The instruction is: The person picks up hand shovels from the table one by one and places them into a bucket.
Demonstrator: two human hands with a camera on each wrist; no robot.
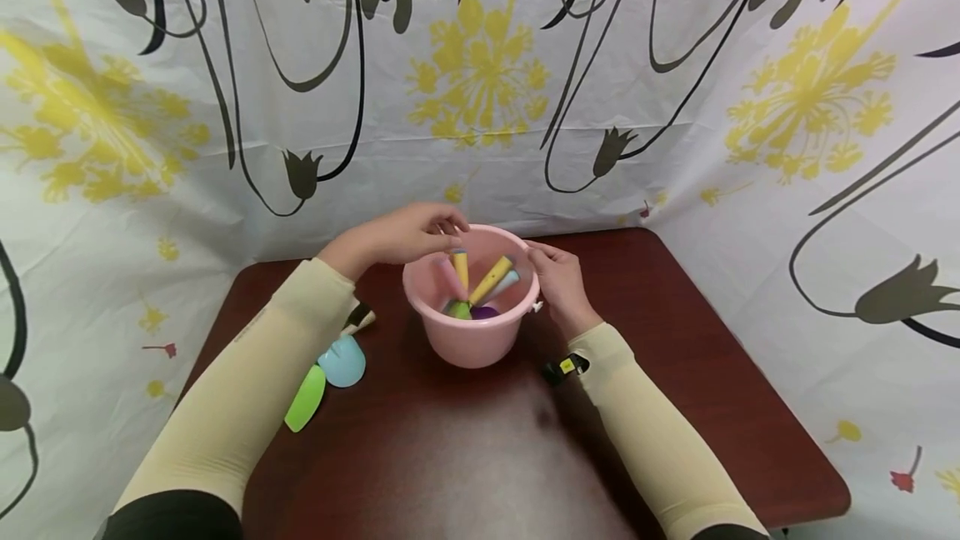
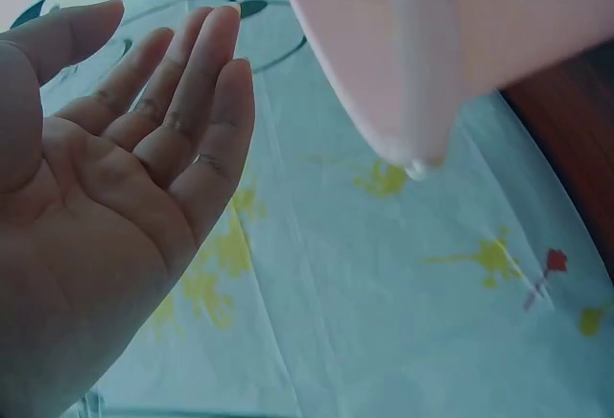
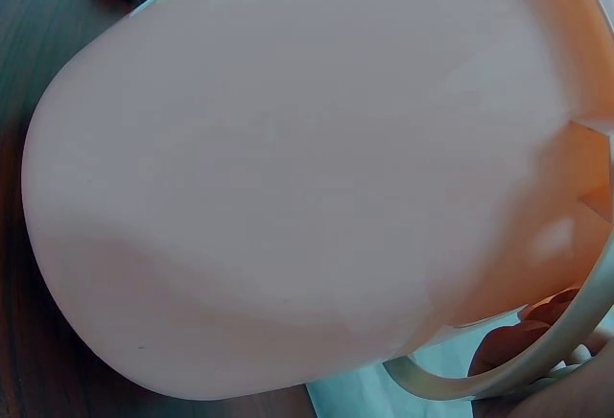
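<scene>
A pink bucket [image 1: 474,344] stands on the table, tilted somewhat toward the head camera. Inside it lie toys with two yellow handles [image 1: 491,280], a pink handle [image 1: 452,277] and a light blue handle [image 1: 507,282], plus green and purple parts at the bottom. My right hand [image 1: 558,280] grips the bucket's right rim; in the right wrist view the bucket wall [image 3: 288,169] and its curved carrying handle [image 3: 537,365] hide much of it. Over the bucket's left rim hovers my left hand [image 1: 411,233]; the left wrist view shows its palm and loosely extended fingers [image 2: 225,130] holding nothing.
Left of the bucket, partly under the left sleeve, lie a light blue scoop-like toy [image 1: 343,362] and a green flat toy [image 1: 306,400]. The dark red table [image 1: 450,457] is bordered behind and at the sides by a flower-printed curtain [image 1: 480,173].
</scene>
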